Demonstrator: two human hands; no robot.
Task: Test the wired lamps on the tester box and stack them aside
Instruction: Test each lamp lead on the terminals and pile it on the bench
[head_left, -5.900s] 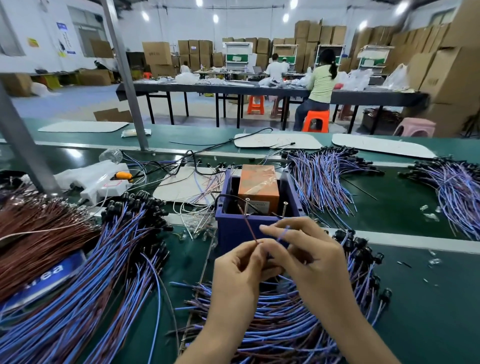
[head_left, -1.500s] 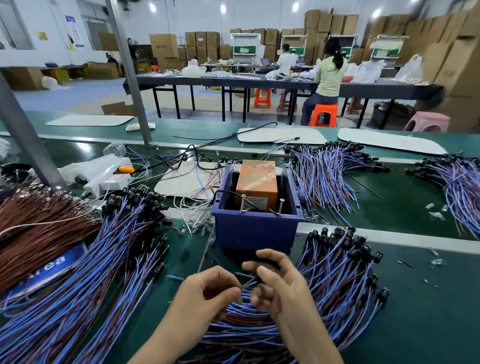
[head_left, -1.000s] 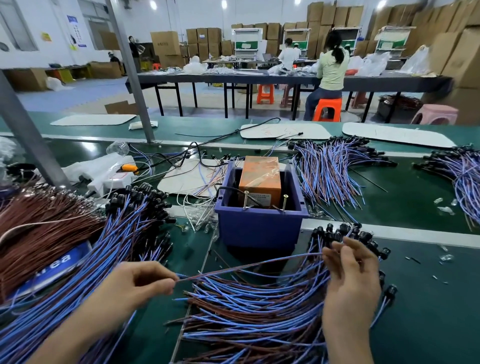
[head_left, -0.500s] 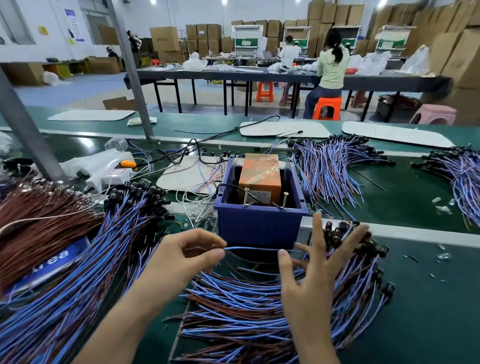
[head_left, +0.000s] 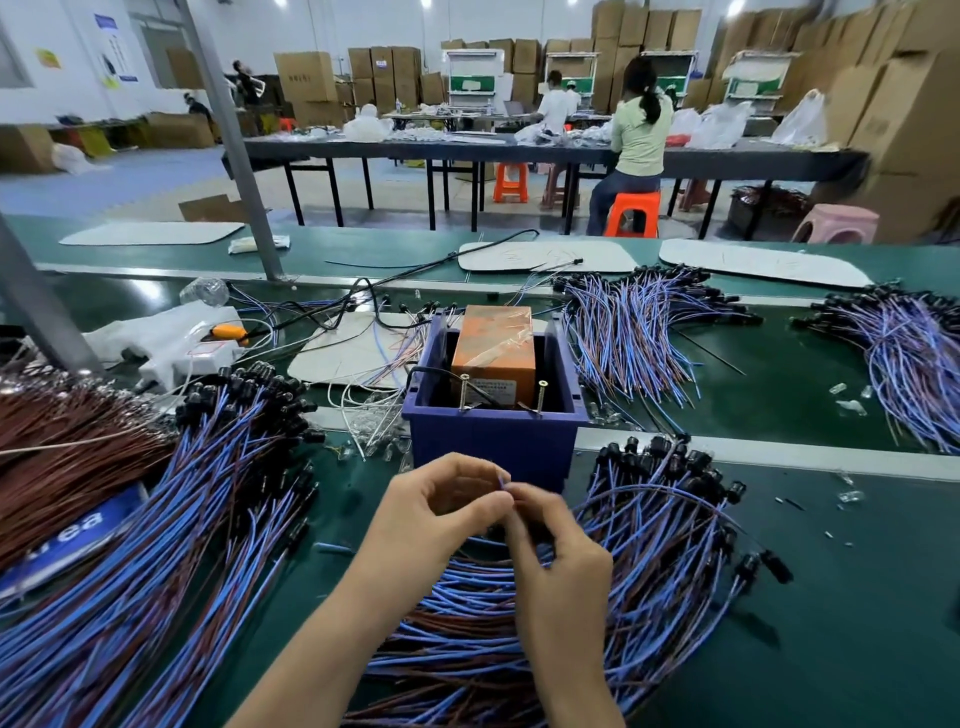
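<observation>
Hands closed up since half a second ago: right hand (head_left: 558, 564) had been splayed over the pile, and at this point its fingers were curled and its tips met the left hand (head_left: 441, 512) in one joint pinch; left thumb and forefinger pinched the blue lead (head_left: 502, 480), whose tip poked up just above the pinch; right thumb and forefinger pinched hard against them, apparently on the same lead, and no second strand could be made out; directly below the pinch and under both wrists lay the pile of wired lamps (head_left: 519, 629), blue and brown leads fanned, black holders out to the right of the pinch; just beyond the pinch stood the tester box (head_left: 493, 441), a blue bin; two screws (head_left: 464, 389) stood upright inside its near wall, with the orange block (head_left: 493, 345) behind them; left of the pinch lay a second lamp heap (head_left: 171, 530), and farther left a brown wire bundle (head_left: 62, 457); beyond the box and right of the pinch lay another lamp heap (head_left: 634, 338); a further heap (head_left: 909, 353) lay far right; all sat on the green bench (head_left: 841, 613).
</observation>
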